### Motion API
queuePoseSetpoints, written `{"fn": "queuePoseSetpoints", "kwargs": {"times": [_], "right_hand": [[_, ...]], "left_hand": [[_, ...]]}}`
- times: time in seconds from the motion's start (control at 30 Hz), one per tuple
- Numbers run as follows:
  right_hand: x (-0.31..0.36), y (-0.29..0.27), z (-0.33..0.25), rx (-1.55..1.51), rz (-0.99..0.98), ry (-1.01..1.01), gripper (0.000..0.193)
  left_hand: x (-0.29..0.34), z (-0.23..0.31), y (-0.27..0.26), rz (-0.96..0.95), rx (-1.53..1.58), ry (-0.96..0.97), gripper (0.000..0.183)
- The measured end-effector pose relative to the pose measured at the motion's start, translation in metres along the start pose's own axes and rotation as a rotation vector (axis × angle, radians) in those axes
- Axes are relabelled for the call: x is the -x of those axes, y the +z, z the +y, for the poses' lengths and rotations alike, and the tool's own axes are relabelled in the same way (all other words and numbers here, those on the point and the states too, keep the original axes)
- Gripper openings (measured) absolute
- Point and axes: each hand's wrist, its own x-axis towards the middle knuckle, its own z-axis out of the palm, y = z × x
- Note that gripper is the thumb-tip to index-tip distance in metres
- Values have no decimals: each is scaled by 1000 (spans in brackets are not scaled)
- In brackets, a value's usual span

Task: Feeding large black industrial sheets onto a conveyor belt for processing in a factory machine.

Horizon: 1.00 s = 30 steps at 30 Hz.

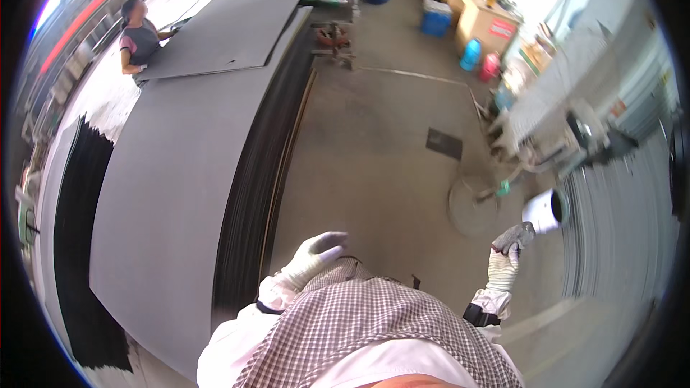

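White cylinder (539, 213) just beyond the right hand (509, 250)

The right hand is nearer: its grey-smudged fingers, slightly blurred, look pressed together, pinching the near edge of the cylinder, which lies far and right of them, long axis roughly left to right, dark mouth facing right. The left hand (316, 255) is empty, fingers loosely parted, right of a stack of sheets (172, 172), smooth matte grey with layered black edges. The gloves (502, 271) are ribbed white knit

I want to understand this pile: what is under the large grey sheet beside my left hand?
Under the grey sheet, dark stacked edges show along the side nearer your left hand. The flat faces below are covered and cannot be seen.
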Motion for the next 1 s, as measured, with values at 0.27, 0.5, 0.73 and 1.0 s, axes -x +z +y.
{"fn": "queuePoseSetpoints", "kwargs": {"times": [0.27,0.5,0.73,1.0], "right_hand": [[-81,169,162,-4,-224,163,43],[-14,129,190,-47,-138,113,42],[87,106,139,85,-219,37,51],[29,74,241,78,-241,74,44]], "left_hand": [[-36,9,-225,367,62,120,35],[-50,12,-215,-29,44,184,39],[37,-46,-227,238,-10,201,34],[37,-163,-315,471,-2,230,37]]}}
